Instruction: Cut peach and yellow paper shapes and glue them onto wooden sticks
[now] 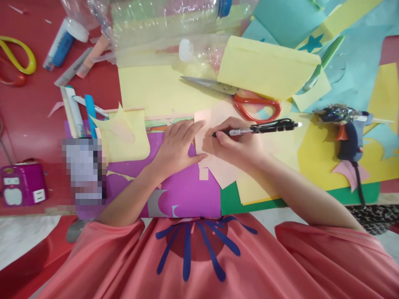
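My left hand (179, 143) lies flat with fingers spread on a pale pink sheet of paper (215, 166), pinning it on top of a purple sheet (181, 195). My right hand (237, 141) is closed around a black pen (264, 128); the pen lies almost level, its tip touching the pink paper just right of my left fingertips.
Orange-handled scissors (246, 97) lie just beyond my hands on yellow paper (156, 89). A blue glue gun (347, 133) sits at the right. Clear plastic bottles (162, 25) lie at the back. Markers and glue sticks (77, 110), yellow-handled scissors (17, 56) and a purple box (21, 185) are at the left.
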Demonstrator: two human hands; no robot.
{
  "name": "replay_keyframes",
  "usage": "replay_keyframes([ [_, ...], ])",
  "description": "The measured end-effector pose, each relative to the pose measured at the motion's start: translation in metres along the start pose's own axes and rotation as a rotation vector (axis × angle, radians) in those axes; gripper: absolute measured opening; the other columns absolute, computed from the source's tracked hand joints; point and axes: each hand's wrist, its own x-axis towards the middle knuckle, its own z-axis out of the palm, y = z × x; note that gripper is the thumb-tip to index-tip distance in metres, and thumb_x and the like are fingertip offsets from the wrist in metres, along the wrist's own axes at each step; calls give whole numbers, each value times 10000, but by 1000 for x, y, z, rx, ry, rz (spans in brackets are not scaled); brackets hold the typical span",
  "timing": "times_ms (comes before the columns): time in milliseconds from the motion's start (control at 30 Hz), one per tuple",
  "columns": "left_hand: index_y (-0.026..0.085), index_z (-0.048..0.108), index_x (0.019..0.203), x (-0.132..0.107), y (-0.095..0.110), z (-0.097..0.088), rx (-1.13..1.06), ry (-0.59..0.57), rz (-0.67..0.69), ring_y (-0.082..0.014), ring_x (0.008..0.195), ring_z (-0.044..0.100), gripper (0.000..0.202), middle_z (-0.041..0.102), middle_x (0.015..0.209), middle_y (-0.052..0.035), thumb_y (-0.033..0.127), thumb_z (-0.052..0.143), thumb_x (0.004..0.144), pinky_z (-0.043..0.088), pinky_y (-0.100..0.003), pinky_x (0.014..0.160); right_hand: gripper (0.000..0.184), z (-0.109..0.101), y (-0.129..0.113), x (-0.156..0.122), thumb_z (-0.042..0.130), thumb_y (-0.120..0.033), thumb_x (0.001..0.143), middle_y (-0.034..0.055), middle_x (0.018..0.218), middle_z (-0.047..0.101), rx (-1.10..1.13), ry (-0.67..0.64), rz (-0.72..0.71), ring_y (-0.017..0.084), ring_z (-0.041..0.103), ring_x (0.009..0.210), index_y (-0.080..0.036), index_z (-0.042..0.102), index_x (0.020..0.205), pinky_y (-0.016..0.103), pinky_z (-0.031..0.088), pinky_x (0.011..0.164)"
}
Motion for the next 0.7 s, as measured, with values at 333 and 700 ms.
replay_keyframes([
  [333, 215, 384, 1424, 1, 3, -3, 32, -34, -14, -335, 1314, 451, 689, 525, 1380, -136, 441, 663, 836, 348, -455, 1074, 106, 0, 0, 2, 537, -157, 782, 4, 700, 659, -19, 33, 7, 131, 611, 663, -194, 563, 686, 292, 478, 632],
  [700, 202, 361, 1439, 2, 3, -3, 77, -57, -18, -325, 1318, 453, 730, 522, 1385, -145, 468, 659, 829, 355, -451, 1074, 138, 2, 5, 1, 562, -140, 758, -14, 632, 624, 33, 46, 35, 122, 587, 628, -198, 563, 632, 295, 462, 620],
])
